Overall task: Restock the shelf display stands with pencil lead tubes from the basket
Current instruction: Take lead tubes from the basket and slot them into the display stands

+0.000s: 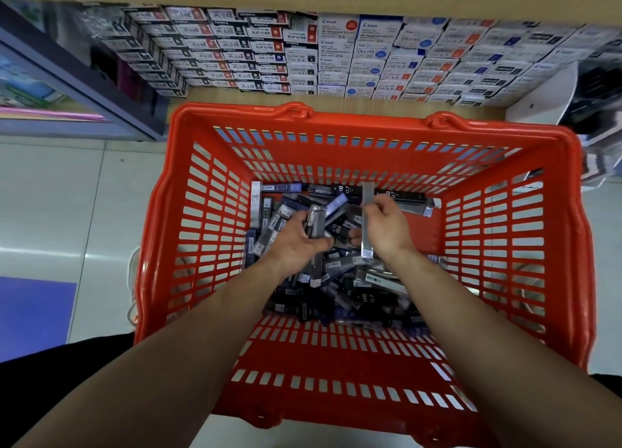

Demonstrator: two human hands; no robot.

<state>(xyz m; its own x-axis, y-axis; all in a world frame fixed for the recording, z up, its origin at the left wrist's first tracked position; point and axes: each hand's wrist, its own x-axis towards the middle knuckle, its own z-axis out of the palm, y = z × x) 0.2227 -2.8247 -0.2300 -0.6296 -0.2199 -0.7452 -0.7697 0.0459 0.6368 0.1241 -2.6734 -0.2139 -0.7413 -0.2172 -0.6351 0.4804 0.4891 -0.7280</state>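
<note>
One red basket (336, 119) is seen, and two hands are lowered into it. The tubes (356, 289) heaped on its bottom are too many to be counted. A small bundle (316, 223) of tubes, its number not plainly told, is gripped in the curled fingers of the left hand (292, 242). One pale tube (367, 212) is pinched by the right hand (390, 229). The heap lies beneath and around both hands. Many boxes (303, 57) are stacked in rows beyond the basket.
</note>
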